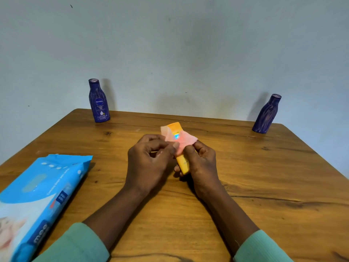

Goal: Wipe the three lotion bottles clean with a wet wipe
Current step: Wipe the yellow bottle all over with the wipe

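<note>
Three bottles: the far-left blue bottle (99, 103) and the far-right blue bottle (267, 115) stand upright on the table (264, 176). The slim orange bottle (182, 163) is held mid-table, with a pinkish-white wet wipe (186, 141) draped over its upper half. The right hand (202, 163) grips its near end, and the left hand (151, 157) pinches the wipe with curled fingers.

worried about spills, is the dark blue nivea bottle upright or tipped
Upright: the dark blue plastic lotion bottle stands on its base, cap up.

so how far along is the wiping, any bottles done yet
Done: none that I can tell. In hand: the right hand grips the orange tube, the left hand pinches the wet wipe over it. Likely left: two blue bottles standing at the far edge of the table.
</note>
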A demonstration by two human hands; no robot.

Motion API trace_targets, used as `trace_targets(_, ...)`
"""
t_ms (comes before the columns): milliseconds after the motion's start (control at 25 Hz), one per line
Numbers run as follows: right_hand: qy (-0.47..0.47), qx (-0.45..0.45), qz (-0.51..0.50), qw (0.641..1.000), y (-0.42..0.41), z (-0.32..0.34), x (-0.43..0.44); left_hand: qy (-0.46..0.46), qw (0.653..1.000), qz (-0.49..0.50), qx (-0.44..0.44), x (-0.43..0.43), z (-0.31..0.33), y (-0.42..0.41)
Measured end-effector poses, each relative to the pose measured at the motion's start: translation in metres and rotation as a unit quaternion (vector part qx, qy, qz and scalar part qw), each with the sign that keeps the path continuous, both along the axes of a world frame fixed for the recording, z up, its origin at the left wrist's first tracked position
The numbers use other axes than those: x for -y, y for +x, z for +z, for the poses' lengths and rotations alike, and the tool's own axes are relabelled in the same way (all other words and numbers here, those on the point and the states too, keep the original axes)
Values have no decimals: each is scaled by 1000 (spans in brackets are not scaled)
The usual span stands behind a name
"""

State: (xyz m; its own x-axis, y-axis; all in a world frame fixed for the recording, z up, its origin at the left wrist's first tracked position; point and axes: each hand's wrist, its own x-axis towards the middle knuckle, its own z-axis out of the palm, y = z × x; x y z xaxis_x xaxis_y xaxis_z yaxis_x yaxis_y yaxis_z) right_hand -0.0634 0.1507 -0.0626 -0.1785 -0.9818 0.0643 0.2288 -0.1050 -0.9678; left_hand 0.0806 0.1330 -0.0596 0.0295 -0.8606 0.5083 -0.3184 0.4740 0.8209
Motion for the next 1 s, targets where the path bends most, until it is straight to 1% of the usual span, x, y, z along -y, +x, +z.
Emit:
trace_targets(80,-4,-3,-8,1000,-1,-1,0,-37,999,30,21,-2,-1,-5)
trace_targets(120,-4,-6,-5,1000,-2,-1,-1,-45,997,53,18,1,1,-6)
trace_targets(160,-1,-7,-3,1000,-3,-2,-2,-40,997,72,3,6,3,-5)
trace_targets(240,7,-7,2,1000,-3,-3,-4,0,995,83,-46,14,8,0)
trace_targets(320,4,-1,3,1000,-2,-3,-4,25,994,72,-73,14,9,2)
trace_targets(400,2,9,-4,1000,-1,-3,-2,23,996,55,-72,11,6,3)
trace_targets(480,4,8,-12,1000,-1,-3,0,35,994,16,-98,11,3,4)
trace_targets(560,6,0,-13,1000,1,-2,-1,85,981,-55,-164,12,4,7)
trace_targets(600,4,-1,-12,1000,2,-1,-1,109,975,-77,-180,13,5,8)
trace_targets(680,-5,9,-5,1000,3,0,0,152,965,-93,-193,16,5,9)
trace_targets(800,4,43,9,999,3,3,0,192,933,-149,-267,17,10,9)
trace_targets(880,7,36,13,999,3,3,0,197,927,-144,-283,18,11,11)
trace_targets(1000,7,3,12,1000,3,1,0,193,936,-79,-283,21,10,10)
